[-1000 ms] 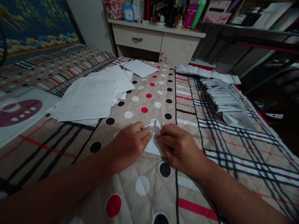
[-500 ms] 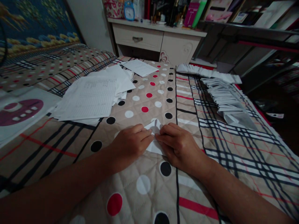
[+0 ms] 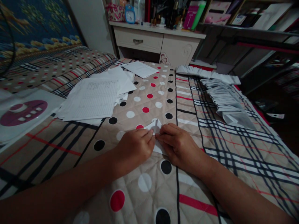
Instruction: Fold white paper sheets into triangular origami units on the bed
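Note:
A small folded piece of white paper [image 3: 159, 147] lies on the quilted bedspread, its pointed top showing between my hands. My left hand [image 3: 137, 143] is closed on its left side, with the fingertips pressed at the centre crease. From the right, my right hand [image 3: 178, 143] pinches the paper, its fingers bent and nearly touching the left fingertips. Both hands cover much of the paper, so its lower left part is hidden.
Loose printed sheets [image 3: 93, 96] lie in a pile at the left, with more paper [image 3: 141, 69] behind. Rows of folded paper pieces [image 3: 224, 96] stand at the right. A plastic-looking packet [image 3: 25, 112] is at far left. A white dresser [image 3: 137, 39] stands beyond the bed.
My left hand has shifted slightly right and down over the paper, covering more of its lower left part. My right hand stays nearly in place. The view has tilted a little.

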`<action>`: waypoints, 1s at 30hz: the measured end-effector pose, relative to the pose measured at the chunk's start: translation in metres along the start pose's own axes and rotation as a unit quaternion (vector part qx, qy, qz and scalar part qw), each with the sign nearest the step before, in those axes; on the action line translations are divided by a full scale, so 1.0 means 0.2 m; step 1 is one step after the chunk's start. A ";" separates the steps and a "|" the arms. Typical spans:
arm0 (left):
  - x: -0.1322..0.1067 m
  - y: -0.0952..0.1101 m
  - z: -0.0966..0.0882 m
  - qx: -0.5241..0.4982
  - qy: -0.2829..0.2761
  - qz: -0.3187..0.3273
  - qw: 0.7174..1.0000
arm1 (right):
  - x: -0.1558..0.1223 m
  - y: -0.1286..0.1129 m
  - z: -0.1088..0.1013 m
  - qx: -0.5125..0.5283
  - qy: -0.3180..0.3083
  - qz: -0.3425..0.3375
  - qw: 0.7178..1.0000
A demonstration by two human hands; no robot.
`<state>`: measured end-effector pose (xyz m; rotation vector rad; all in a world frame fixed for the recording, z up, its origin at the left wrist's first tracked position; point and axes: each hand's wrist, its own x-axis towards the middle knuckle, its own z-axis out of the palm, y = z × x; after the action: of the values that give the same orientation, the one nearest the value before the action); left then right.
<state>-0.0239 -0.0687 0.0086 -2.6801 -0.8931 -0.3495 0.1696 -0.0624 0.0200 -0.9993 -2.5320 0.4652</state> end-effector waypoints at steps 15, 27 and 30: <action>-0.02 0.09 -0.03 -0.003 -0.036 -0.043 0.998 | -0.01 0.06 0.05 0.068 0.116 0.112 0.985; -0.01 0.09 -0.03 -0.009 -0.016 -0.039 0.999 | 0.00 0.02 0.05 -0.040 0.061 0.136 0.988; -0.02 0.09 -0.03 -0.008 -0.023 -0.032 0.999 | 0.04 0.06 0.05 0.007 0.109 0.190 0.976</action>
<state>-0.0162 -0.0864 0.0090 -2.6889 -0.9968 -0.3111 0.1660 -0.0503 0.0086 -1.4519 -2.1449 0.4491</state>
